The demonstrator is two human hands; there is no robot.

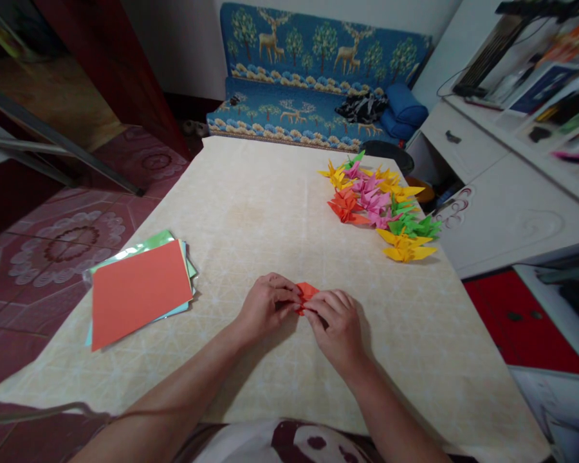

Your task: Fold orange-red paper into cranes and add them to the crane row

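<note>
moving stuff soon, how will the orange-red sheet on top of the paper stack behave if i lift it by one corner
The orange-red sheet is probably light, as it looks thin and flat. Lifted by a corner, it may droop, since no folds show to stiffen it. It could slide on the paper stack, whose sheets lie askew.

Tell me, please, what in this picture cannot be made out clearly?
All in the head view:
Folded red paper: its full shape, partly covered by the left hand and right hand.
Lower sheets: mostly covered by the top red sheet.
Paper figures: exact count, because they overlap.
Shelf items: blurred, some cut off by the right edge.
</note>
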